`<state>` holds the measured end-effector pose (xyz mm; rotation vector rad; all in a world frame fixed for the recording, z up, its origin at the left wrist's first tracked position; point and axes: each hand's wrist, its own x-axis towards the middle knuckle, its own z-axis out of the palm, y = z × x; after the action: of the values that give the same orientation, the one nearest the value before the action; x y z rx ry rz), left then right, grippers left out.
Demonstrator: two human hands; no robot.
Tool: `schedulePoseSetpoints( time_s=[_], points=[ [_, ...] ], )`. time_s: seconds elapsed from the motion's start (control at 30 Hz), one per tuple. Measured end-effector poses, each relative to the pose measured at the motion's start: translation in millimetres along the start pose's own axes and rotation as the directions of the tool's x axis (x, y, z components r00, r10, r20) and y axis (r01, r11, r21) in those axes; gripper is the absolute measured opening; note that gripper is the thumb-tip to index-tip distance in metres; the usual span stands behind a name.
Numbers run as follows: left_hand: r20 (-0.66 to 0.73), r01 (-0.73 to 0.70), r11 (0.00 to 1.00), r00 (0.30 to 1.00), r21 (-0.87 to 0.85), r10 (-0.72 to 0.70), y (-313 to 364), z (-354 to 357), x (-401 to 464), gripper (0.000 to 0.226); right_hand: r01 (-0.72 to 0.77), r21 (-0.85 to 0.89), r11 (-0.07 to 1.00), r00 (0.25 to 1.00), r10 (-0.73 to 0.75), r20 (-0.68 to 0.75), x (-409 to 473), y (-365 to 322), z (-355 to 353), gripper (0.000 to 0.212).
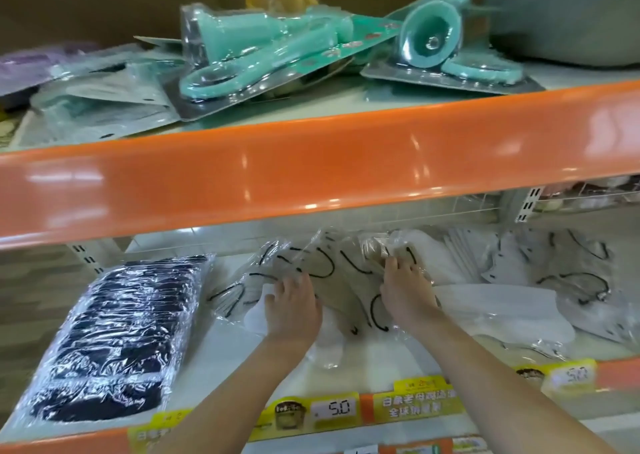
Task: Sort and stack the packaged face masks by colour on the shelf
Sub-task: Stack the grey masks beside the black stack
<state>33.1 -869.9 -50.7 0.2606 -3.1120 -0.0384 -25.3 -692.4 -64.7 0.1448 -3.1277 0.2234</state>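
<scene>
1. Shelf, lower half of frame, carries the masks.
2. Black mask stack, lower left.
3. Beige mask packs, centre, under both hands.
4. Left hand fingers spread, pressing.
5. Right hand fingers curled, gripping a pack.
6. Price tag reads "5.0".

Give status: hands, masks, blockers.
Left hand and right hand both on the beige mask packs. Black mask stack squared at left. White packs loose at right, mixed under the beige.

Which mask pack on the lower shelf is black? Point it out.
The black mask pack at the left end of the lower shelf, clear of both hands. The packs under the left hand and right hand are beige and white.
</scene>
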Motion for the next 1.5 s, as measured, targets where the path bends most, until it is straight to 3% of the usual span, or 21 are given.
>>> schedulePoseSetpoints(
  time_s=[0.13, 0.27, 0.47, 0.63, 0.7, 0.87, 1.0, 1.1, 1.23, 1.4, 1.5],
  points=[
    [-0.038, 0.110, 0.971, 0.992, -0.213, -0.120, 4, -3, 25, 0.046, 0.060, 0.171, 0.984, 0.997, -0.066, 0.033, 10, 18, -8, 0.035],
    [-0.005, 0.082, 0.962, 0.996, -0.262, -0.086, 6, -10, 60, 0.049, 0.207, 0.193, 0.959, 0.967, -0.230, 0.110, 14, 29, -9, 0.045],
    [0.119, 0.096, 0.940, 0.991, -0.328, -0.060, 29, 10, 81, 0.058, 0.292, -0.003, 0.957, 0.943, -0.287, 0.166, 1, 28, 4, 0.064],
    [-0.114, -0.032, 0.880, 0.993, -0.475, -0.026, 48, 17, 55, 0.040, 0.317, 0.127, 0.940, 0.928, -0.335, 0.164, -6, 35, -1, 0.054],
    [-0.169, -0.100, 0.831, 0.986, -0.547, 0.007, 54, 17, 42, 0.048, 0.317, 0.170, 0.933, 0.925, -0.344, 0.161, -9, 35, -4, 0.054],
    [-0.238, -0.175, 0.850, 0.969, -0.497, 0.061, 61, 22, 17, 0.066, 0.311, 0.212, 0.926, 0.932, -0.341, 0.124, -11, 35, -6, 0.052],
    [-0.175, -0.066, 0.910, 0.985, -0.409, -0.008, 48, 28, 12, 0.050, 0.258, 0.236, 0.937, 0.954, -0.286, 0.092, -11, 32, -9, 0.050],
    [-0.132, 0.009, 0.913, 0.989, -0.408, -0.068, 37, 27, 3, 0.047, 0.270, 0.201, 0.942, 0.957, -0.285, 0.050, -1, 20, -19, 0.044],
    [-0.064, 0.062, 0.913, 0.993, -0.403, -0.096, 22, 24, -6, 0.051, 0.297, 0.292, 0.909, 0.943, -0.327, 0.057, 22, -5, -32, 0.034],
    [0.057, 0.145, 0.933, 0.989, -0.329, -0.133, 13, 16, -10, 0.048, 0.278, 0.165, 0.946, 0.934, -0.307, 0.185, 36, -25, -12, 0.058],
    [-0.005, 0.161, 0.927, 0.985, -0.338, -0.173, 8, 10, -11, 0.038, 0.331, 0.078, 0.941, 0.936, -0.337, 0.099, 27, -23, 4, 0.062]
  ],
)
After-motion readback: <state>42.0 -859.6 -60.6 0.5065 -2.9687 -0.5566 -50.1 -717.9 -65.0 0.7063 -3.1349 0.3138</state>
